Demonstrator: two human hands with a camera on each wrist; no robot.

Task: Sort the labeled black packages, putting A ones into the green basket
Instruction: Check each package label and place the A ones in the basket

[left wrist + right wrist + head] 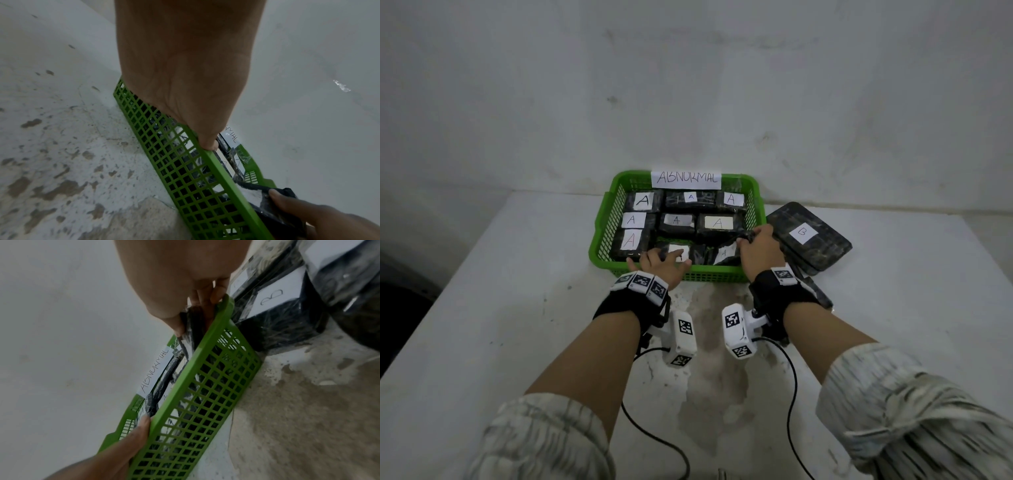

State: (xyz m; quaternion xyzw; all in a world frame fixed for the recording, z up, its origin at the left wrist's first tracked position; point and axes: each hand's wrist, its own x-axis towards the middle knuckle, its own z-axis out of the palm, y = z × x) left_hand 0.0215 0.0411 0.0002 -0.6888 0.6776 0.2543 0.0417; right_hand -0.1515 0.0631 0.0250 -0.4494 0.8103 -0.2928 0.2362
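A green basket point(599, 240) marked ABNORMAL stands at the back of the table and holds several black packages labeled A. My right hand point(748, 238) pinches the edge of a black A package point(722, 255) tilted at the basket's front right corner. In the right wrist view, thumb and fingers of that hand point(191, 309) clamp the dark package point(190, 324) just above the basket rim point(205, 344). My left hand point(659, 260) lies with spread fingers on another A package point(674, 248) in the front row. Its thumb point(207, 142) touches the front rim of the basket point(185, 170).
A large black package labeled B point(808, 236) leans against the basket's right side, with more dark packages point(815, 291) under it by my right wrist. A grey wall rises right behind the basket. The table surface point(705, 394) in front is stained.
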